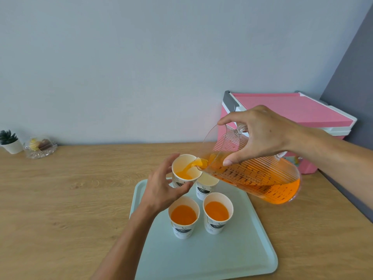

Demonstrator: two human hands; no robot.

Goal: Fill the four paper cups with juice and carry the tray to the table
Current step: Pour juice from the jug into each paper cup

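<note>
The tray (201, 259) is bare on its near half. Cups (182, 229) crowd the far half. A pink box (292, 110) blocks far right.

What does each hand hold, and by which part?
The left hand grips the cup being filled by its side wall; the right hand grips the jug near its rim.

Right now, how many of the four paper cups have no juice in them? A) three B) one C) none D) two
B: only the far-right cup is empty; the near-left cup and near-right cup hold juice, and the pitcher is pouring into the far-left cup, held by the left hand.
</note>
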